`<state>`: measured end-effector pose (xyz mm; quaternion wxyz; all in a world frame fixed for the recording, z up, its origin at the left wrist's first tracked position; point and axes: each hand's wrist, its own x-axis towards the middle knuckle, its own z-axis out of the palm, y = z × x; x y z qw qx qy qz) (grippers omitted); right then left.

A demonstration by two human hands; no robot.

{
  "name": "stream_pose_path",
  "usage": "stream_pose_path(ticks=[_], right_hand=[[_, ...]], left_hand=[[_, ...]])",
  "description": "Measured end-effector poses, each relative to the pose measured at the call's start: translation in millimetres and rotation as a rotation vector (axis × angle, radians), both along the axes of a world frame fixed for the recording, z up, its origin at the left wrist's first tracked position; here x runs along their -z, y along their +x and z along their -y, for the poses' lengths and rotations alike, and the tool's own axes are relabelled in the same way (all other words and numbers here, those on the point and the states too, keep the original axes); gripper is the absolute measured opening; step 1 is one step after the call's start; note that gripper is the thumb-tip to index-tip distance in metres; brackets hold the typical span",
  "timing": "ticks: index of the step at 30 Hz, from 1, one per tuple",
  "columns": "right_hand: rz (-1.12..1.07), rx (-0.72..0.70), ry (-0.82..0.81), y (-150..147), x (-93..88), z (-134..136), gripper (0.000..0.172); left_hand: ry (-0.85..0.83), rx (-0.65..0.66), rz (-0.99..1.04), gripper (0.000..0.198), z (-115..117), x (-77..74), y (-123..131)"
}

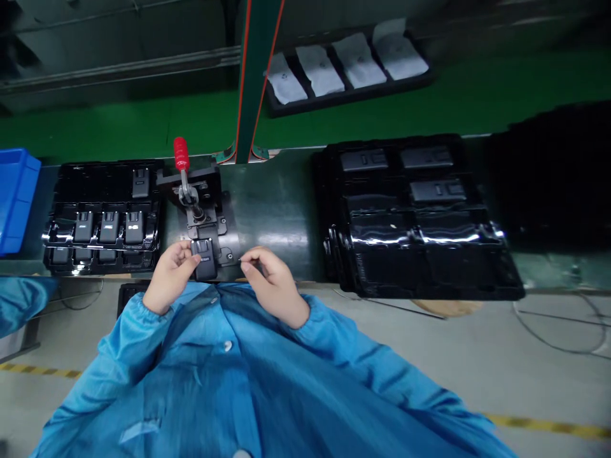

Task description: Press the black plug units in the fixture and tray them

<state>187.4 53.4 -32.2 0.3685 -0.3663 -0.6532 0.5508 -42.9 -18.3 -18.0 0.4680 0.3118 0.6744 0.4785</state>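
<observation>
My left hand (170,275) is closed on a small black charger-like block (204,259) at the near edge of the bench, just in front of a black clamp fixture (203,207) with a red-handled lever (181,154). My right hand (272,283) sits a little to the right of the block, fingers pinched together near the fixture's base plate; what they hold, if anything, is too small to make out. Both sleeves are blue.
A black tray (71,191) at left holds several black blocks. A stack of black trays (458,254) at right holds three parts at its far end. A blue bin (16,194) is far left. A tray of white pouches (351,95) rests on the green conveyor (501,95).
</observation>
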Motion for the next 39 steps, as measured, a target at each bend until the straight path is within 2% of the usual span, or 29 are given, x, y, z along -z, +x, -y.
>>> stream_pose_path(ticks=[4, 7, 13, 21, 28, 31, 33, 36, 39], right_hand=[[-0.077, -0.123, -0.28, -15.7, 4.3, 6.4, 0.018], [-0.157, -0.164, -0.397, -24.2, 2.1, 6.6, 0.022], [-0.24, -0.092, -0.47, -24.4, -7.4, 4.5, 0.029], [-0.355, -0.058, -0.446, -0.2, -9.9, 3.2, 0.035], [-0.369, 0.012, -0.321, 25.0, -15.4, -1.1, 0.041], [-0.336, 0.04, -0.195, 37.2, -19.9, -1.9, 0.038], [-0.304, 0.059, -0.039, 46.9, -25.3, -3.3, 0.031], [-0.255, 0.075, 0.29, 63.4, -37.2, -7.7, 0.019], [-0.192, 0.04, 0.628, 79.9, -48.5, -12.9, 0.031]], left_hand=[[0.05, 0.005, 0.081, 0.043, 20.8, -10.5, 13.8], [0.087, 0.041, 0.097, 0.04, 26.0, -18.6, 22.7], [0.131, 0.085, 0.059, 0.037, 22.5, -25.6, 37.6], [0.193, 0.166, 0.007, 0.034, 2.7, -27.2, 58.5], [0.281, 0.282, -0.089, 0.03, -14.9, -31.0, 76.2], [0.361, 0.351, -0.216, 0.028, -19.7, -30.2, 78.1], [0.466, 0.422, -0.351, 0.027, -25.5, -31.8, 77.3], [0.724, 0.561, -0.523, 0.033, -39.9, -40.6, 75.5], [0.991, 0.683, -0.613, 0.041, -54.9, -53.3, 73.8]])
